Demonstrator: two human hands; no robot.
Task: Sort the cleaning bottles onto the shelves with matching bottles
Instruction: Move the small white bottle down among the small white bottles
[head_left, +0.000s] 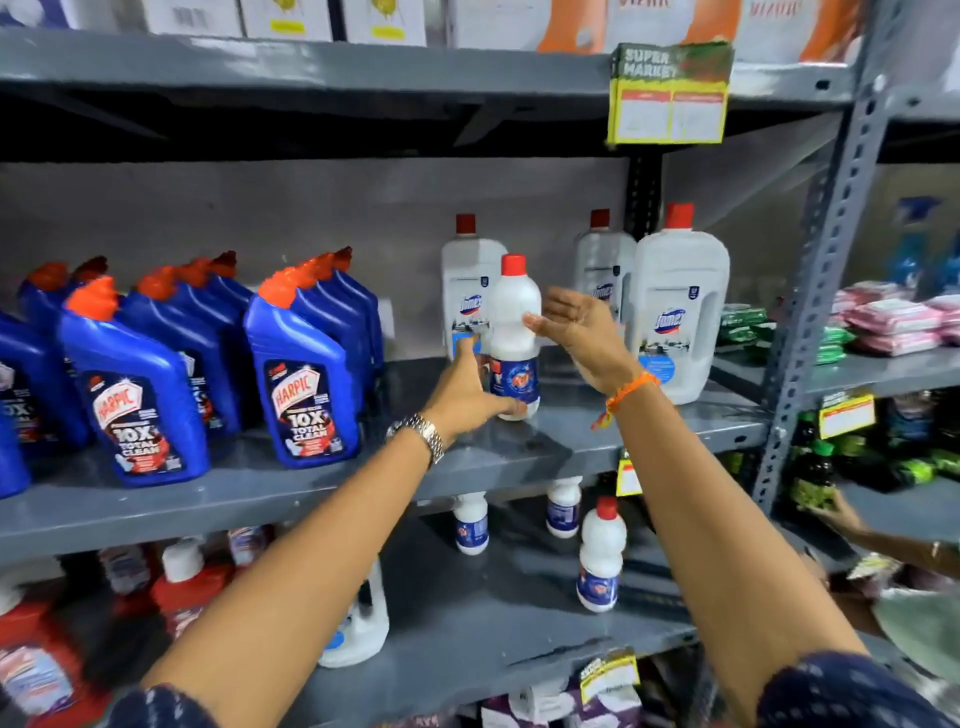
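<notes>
White bottle (514, 338): smooth waisted plastic, red cap up, long axis vertical, on grey metal shelf (571, 441).
Left hand (470, 395): fingers spread at its base.
Right hand (576, 332): flat, fingertips touching its side.

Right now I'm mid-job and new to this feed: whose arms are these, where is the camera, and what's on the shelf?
There is no machine; a person wears the camera on the head, looking forward and down at two bare arms. The left hand, with a wristwatch, touches the base of a small white bottle standing on the middle shelf. The right hand is open beside it, fingertips at its side. Blue bottles stand to the left and large white bottles to the right. Matching small bottles stand on the shelf below.
</notes>
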